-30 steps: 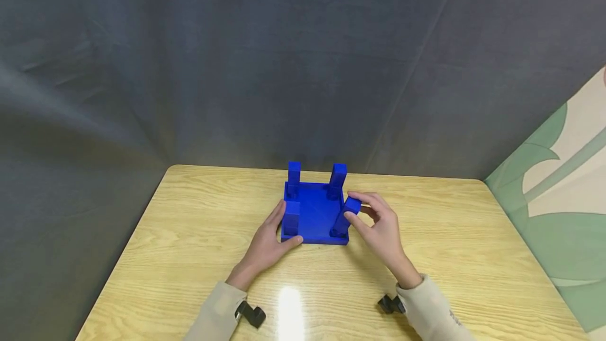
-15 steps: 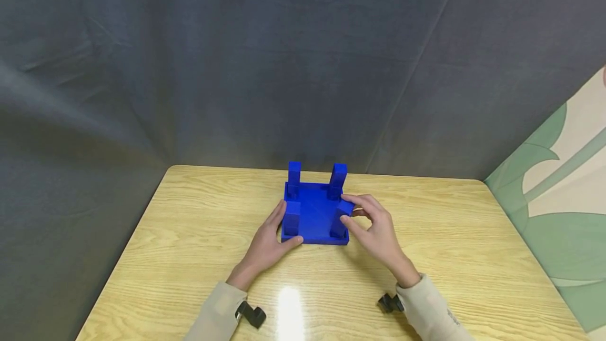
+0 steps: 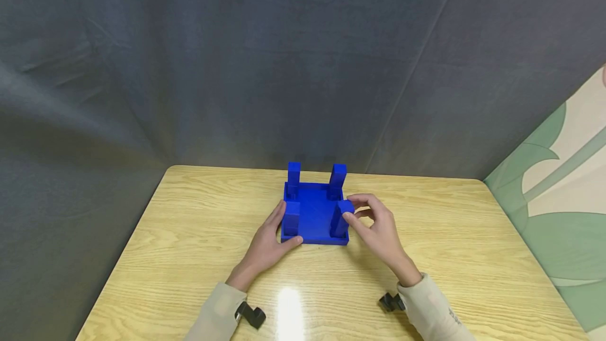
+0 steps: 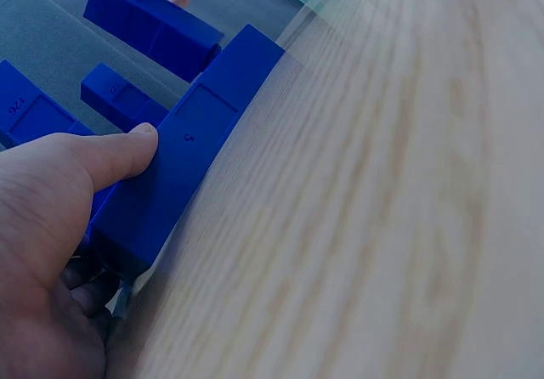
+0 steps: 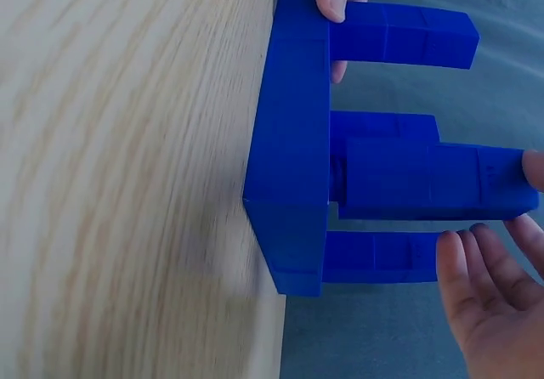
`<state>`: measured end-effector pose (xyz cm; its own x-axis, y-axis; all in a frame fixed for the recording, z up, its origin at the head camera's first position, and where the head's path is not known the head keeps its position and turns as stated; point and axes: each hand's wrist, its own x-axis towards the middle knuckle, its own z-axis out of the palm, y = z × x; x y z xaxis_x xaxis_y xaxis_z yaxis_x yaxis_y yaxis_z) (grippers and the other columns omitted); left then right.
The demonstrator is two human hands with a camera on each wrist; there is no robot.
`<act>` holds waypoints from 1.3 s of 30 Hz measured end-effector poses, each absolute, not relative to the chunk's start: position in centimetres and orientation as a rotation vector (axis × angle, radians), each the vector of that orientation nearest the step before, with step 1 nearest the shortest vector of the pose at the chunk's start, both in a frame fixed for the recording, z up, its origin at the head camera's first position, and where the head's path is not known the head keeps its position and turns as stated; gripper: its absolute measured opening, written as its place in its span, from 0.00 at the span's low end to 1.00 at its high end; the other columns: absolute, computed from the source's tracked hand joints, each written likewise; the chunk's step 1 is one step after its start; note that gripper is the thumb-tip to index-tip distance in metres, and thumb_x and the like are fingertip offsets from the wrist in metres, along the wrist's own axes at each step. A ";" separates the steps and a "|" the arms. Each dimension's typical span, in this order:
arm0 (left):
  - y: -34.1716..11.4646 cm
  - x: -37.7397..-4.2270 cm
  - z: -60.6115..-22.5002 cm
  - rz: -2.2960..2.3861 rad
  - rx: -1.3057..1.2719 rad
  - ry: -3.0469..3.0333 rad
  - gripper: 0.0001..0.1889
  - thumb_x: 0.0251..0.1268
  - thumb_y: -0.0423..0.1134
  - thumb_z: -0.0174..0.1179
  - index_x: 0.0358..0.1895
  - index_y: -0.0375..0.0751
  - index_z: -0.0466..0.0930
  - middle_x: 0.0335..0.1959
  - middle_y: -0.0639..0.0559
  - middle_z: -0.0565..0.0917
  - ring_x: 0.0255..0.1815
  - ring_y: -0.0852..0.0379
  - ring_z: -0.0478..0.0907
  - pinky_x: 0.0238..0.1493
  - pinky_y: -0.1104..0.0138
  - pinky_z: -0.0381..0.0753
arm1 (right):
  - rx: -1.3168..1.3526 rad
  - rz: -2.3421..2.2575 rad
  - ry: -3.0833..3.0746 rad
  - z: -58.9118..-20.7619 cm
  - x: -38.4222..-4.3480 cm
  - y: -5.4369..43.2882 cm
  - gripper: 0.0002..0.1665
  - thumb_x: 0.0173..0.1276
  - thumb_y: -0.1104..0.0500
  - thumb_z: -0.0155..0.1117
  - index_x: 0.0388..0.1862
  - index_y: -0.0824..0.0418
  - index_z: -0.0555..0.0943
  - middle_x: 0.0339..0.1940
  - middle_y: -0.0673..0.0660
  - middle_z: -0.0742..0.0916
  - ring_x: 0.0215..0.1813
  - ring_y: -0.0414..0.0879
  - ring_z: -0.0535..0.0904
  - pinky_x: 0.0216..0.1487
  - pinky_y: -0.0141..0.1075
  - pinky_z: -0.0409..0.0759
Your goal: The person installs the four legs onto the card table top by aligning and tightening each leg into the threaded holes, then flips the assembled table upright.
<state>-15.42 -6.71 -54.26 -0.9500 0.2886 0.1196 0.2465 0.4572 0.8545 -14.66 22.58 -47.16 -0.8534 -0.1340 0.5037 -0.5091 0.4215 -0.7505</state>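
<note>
A square blue tray-like base (image 3: 314, 214) lies on the table, with a blue post standing at each corner. My left hand (image 3: 265, 249) grips its near left corner, thumb on the front wall and fingers along the left side, beside the near left post (image 3: 291, 220). With thumb and fingertips, my right hand (image 3: 382, 230) pinches the top of the near right post (image 3: 339, 223). In the right wrist view, a narrow peg-like piece shows between this post's (image 5: 416, 179) lower end and the base (image 5: 293, 124). Small raised or engraved marks appear on the base's front wall (image 4: 183, 141).
The pale wood table (image 3: 199, 214) reaches its far edge just behind the base. Beyond hangs a dark grey curtain (image 3: 284, 67), and a green leaf-patterned panel (image 3: 558, 214) stands at the right. The two far posts (image 3: 294, 175) rise near that edge.
The near right post, earlier leaning outward to the right, now stands more upright, its top shifted left and turned in my right hand's fingers. My left hand and the base have stayed still.
</note>
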 end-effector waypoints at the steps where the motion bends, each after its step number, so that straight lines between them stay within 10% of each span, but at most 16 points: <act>1: -6.7 -15.4 -54.3 1.538 0.485 2.645 0.55 0.72 0.50 0.77 0.91 0.35 0.51 0.93 0.43 0.52 0.91 0.40 0.51 0.88 0.43 0.57 | 0.538 1.420 -2.312 -47.2 -14.7 22.5 0.20 0.68 0.75 0.79 0.57 0.69 0.85 0.53 0.61 0.90 0.51 0.39 0.85 0.49 0.29 0.89; 14: -6.8 -15.4 -54.2 1.532 0.482 2.644 0.55 0.73 0.50 0.76 0.91 0.35 0.50 0.93 0.42 0.52 0.92 0.38 0.51 0.88 0.41 0.57 | 0.529 1.442 -2.324 -47.4 -14.7 22.6 0.24 0.63 0.75 0.82 0.55 0.68 0.83 0.50 0.62 0.89 0.47 0.41 0.85 0.46 0.32 0.89; 26: -6.7 -15.3 -54.1 1.525 0.489 2.650 0.55 0.73 0.51 0.76 0.91 0.34 0.50 0.93 0.40 0.52 0.91 0.36 0.52 0.87 0.39 0.59 | 0.863 1.880 -2.283 -47.7 -15.0 23.3 0.27 0.90 0.70 0.43 0.82 0.76 0.68 0.76 0.79 0.78 0.78 0.39 0.77 0.76 0.28 0.74; 39: -6.7 -15.4 -54.2 1.528 0.489 2.661 0.55 0.74 0.51 0.76 0.91 0.33 0.51 0.92 0.40 0.53 0.91 0.36 0.52 0.87 0.39 0.58 | 0.628 1.647 -2.328 -47.8 -14.8 23.0 0.19 0.76 0.73 0.70 0.63 0.69 0.82 0.58 0.63 0.88 0.59 0.38 0.84 0.66 0.28 0.79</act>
<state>-15.37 -6.70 -54.17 -0.9499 0.2865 0.1250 0.2524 0.4671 0.8474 -14.78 22.98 -47.84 -0.8841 -0.2147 0.4151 -0.4629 0.2800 -0.8410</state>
